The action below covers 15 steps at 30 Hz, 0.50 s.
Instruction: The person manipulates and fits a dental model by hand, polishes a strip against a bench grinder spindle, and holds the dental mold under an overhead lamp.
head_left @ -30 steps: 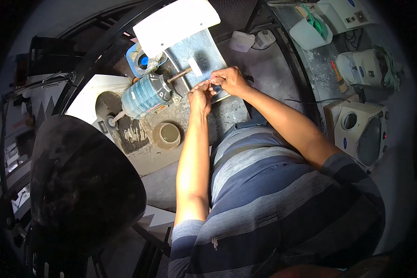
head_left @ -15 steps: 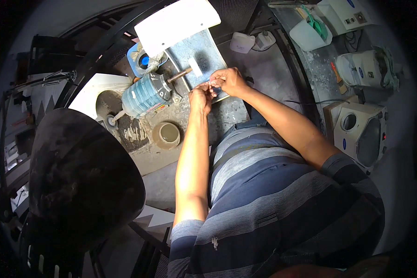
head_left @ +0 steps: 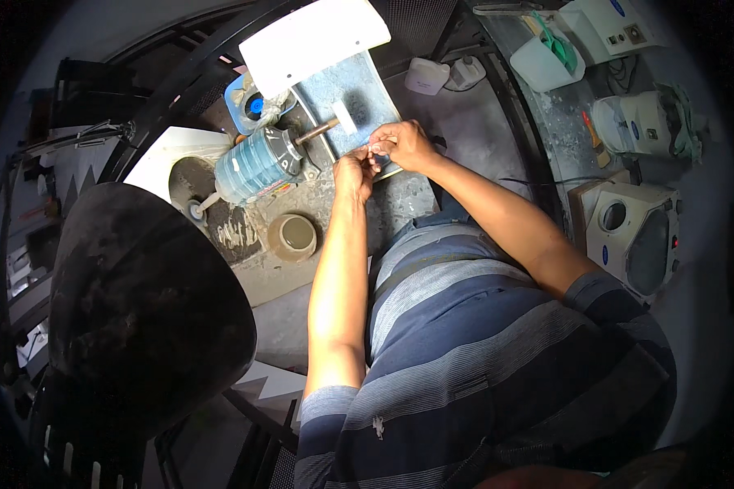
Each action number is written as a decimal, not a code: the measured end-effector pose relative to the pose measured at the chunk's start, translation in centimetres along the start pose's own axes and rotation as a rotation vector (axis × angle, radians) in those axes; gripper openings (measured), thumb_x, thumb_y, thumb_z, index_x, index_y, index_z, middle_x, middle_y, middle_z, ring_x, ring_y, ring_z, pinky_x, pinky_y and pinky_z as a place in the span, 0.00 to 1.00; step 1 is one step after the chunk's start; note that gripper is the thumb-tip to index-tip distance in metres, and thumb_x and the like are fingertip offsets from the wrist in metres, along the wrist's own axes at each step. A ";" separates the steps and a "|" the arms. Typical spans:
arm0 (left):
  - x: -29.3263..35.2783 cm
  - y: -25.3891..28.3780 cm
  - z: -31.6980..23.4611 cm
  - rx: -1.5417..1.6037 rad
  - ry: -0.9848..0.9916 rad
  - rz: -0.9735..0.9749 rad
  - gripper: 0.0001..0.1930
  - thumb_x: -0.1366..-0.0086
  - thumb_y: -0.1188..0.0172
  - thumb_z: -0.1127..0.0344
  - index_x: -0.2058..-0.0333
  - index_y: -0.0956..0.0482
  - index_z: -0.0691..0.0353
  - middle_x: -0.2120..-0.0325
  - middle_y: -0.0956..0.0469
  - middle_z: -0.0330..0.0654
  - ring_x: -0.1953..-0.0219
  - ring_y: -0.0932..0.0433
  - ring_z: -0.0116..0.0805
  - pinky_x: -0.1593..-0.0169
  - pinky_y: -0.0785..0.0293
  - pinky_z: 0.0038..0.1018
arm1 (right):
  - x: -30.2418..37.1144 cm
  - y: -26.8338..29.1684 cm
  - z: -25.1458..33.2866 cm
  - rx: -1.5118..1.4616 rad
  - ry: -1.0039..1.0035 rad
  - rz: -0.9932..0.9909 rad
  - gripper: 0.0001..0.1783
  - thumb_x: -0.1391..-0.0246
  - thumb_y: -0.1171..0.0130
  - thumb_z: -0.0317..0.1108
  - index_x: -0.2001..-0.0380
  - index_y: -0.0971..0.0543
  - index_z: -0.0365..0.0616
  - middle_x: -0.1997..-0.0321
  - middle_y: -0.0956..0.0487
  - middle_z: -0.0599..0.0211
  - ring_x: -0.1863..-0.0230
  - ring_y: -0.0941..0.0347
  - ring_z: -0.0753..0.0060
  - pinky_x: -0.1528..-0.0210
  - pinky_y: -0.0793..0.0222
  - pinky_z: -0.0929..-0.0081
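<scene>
My left hand [head_left: 355, 173] and my right hand [head_left: 404, 145] meet over the near right corner of a blue tray [head_left: 365, 81]. Both have their fingers pinched together around something small and pale, too small to name. Just beyond my fingertips is a white wheel [head_left: 345, 117], seen edge-on at the end of a brown shaft [head_left: 318, 132]. That shaft comes out of a motor covered by a cut blue plastic water bottle [head_left: 257, 169]. On the motor's other end sits a second, smaller pale wheel [head_left: 196, 210].
A bowl of murky liquid [head_left: 294, 237] stands left of my left forearm. The big dark lamp shade [head_left: 147, 301] fills the lower left. A white panel [head_left: 314, 41] overhangs the tray. At right are white machines [head_left: 632, 232] and a white bin [head_left: 546, 63].
My right fingers have shifted very slightly at the pinch. Both arms and the things around them otherwise stay where they were.
</scene>
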State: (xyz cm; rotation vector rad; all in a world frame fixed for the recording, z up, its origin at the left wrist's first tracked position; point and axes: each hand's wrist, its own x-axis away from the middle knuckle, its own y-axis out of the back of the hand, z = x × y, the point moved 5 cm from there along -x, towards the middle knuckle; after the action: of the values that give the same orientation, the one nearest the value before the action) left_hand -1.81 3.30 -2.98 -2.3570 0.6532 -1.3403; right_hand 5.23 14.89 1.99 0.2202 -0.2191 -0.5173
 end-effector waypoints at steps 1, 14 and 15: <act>-0.1 0.2 0.0 0.011 0.013 -0.002 0.05 0.37 0.48 0.75 0.69 0.25 0.70 0.77 0.26 0.43 0.78 0.29 0.30 0.77 0.30 0.27 | 0.0 -0.1 0.1 -0.003 -0.010 0.002 0.06 0.49 0.41 0.18 0.66 0.19 0.32 0.68 0.17 0.60 0.65 0.21 0.77 0.60 0.25 0.78; 0.3 0.1 0.0 -0.063 0.041 0.016 0.06 0.36 0.50 0.72 0.69 0.26 0.67 0.76 0.27 0.41 0.75 0.29 0.29 0.72 0.30 0.27 | 0.4 -0.2 -0.4 -0.056 0.011 -0.001 0.06 0.48 0.42 0.20 0.66 0.20 0.32 0.68 0.16 0.57 0.65 0.19 0.71 0.59 0.23 0.75; 0.4 0.1 0.0 -0.064 0.041 0.017 0.06 0.36 0.50 0.72 0.69 0.26 0.67 0.76 0.27 0.41 0.75 0.29 0.29 0.72 0.30 0.27 | 0.4 -0.2 -0.3 -0.056 0.011 -0.002 0.06 0.48 0.42 0.20 0.66 0.20 0.32 0.68 0.16 0.57 0.65 0.19 0.71 0.59 0.23 0.75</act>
State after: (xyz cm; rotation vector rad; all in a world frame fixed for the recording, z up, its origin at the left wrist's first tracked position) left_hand -1.68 3.00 -2.76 -2.3738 0.7366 -1.3835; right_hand 5.58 14.52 1.71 0.1684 -0.1934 -0.5231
